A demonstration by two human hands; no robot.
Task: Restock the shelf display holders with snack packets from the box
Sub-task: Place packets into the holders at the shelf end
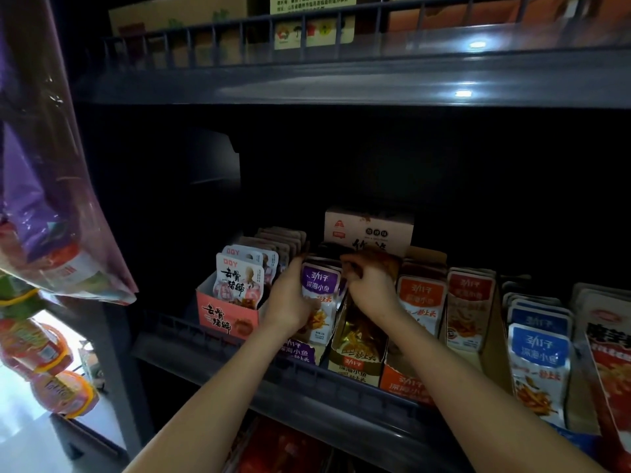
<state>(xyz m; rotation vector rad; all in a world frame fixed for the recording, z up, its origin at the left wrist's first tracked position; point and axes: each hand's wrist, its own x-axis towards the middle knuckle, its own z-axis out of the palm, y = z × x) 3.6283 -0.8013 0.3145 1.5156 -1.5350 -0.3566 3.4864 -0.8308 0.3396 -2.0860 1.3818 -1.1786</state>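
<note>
On the middle shelf a row of cardboard display holders stands full of snack packets. My left hand grips the stack of purple packets in the purple holder, fingers along its left side and thumb across the front. My right hand is just to the right, above the gold holder. Its fingers curl round the tops of dark packets there; the hand hides most of them. A pale carton stands behind both hands at the back of the shelf.
Left of my hands is a pink holder with white packets. To the right are an orange holder, red packets, blue packets and a red packet. Bagged snacks hang at far left. Cartons sit on the top shelf.
</note>
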